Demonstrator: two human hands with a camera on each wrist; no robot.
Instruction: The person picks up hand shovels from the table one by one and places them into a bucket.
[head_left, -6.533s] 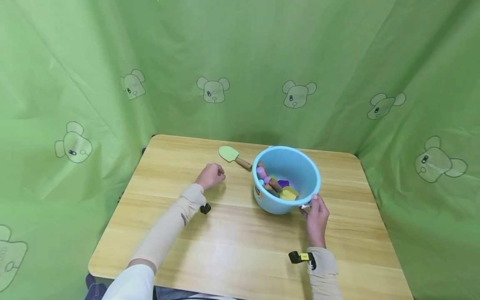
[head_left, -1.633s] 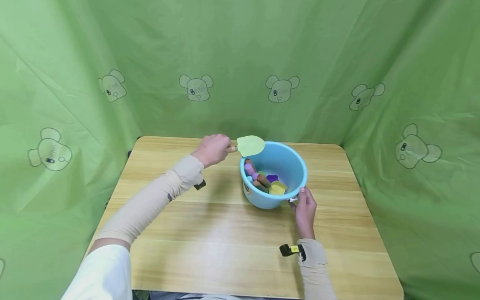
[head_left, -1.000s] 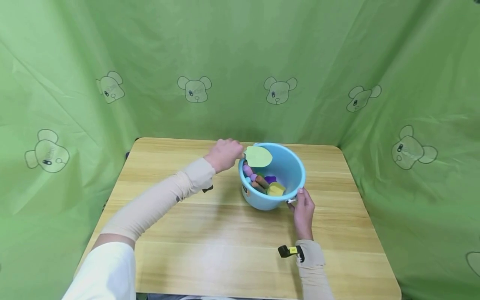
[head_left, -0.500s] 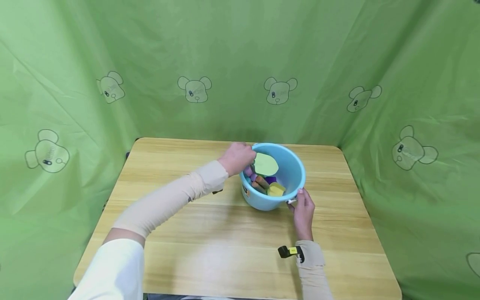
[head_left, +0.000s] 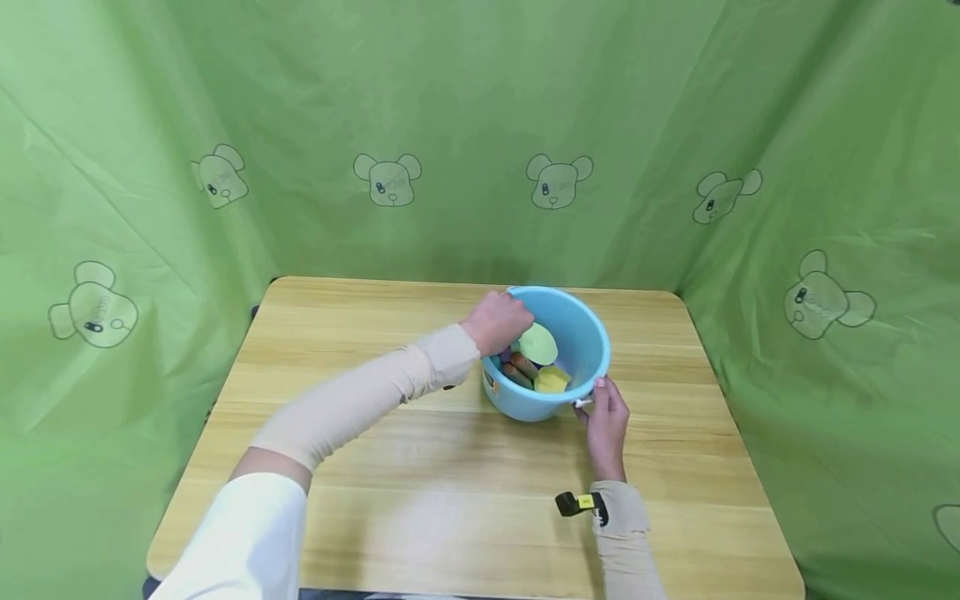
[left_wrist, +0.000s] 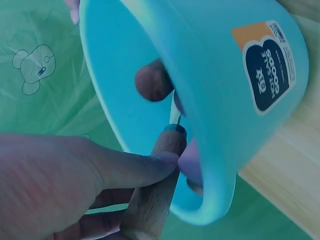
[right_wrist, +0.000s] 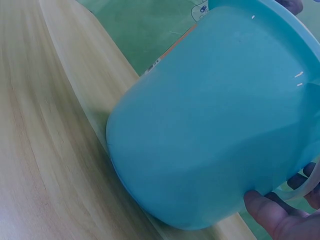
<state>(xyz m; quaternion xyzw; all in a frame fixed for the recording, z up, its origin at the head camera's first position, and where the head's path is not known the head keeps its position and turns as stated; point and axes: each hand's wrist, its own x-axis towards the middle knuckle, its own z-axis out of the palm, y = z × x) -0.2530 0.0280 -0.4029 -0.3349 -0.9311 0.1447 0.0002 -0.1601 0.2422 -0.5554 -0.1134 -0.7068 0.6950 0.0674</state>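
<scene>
My left hand (head_left: 498, 322) is at the left rim of the light blue bucket (head_left: 528, 408) and holds a small garden trowel. In the left wrist view, my thumb presses on its wooden handle (left_wrist: 157, 195). The pale green blade (head_left: 538, 344) points down inside the bucket. My right hand (head_left: 609, 425) grips the bucket by its rim, close to the white handle joint; the right wrist view shows the thumb on the blue wall (right_wrist: 210, 120). Inside lie brown wooden handles (head_left: 522, 365), a yellow piece (head_left: 552, 379) and purple pieces, partly hidden.
The bucket stands on a wooden table (head_left: 420, 517) with rounded corners. Green curtains (head_left: 465, 242) with mouse-head prints hang behind it and on both sides. A label (left_wrist: 270, 67) is on the bucket's left side.
The trowel, earlier lying on the table left of the bucket, was picked up by my left hand. It has moved right and down into the bucket. My right hand stays on the rim.
</scene>
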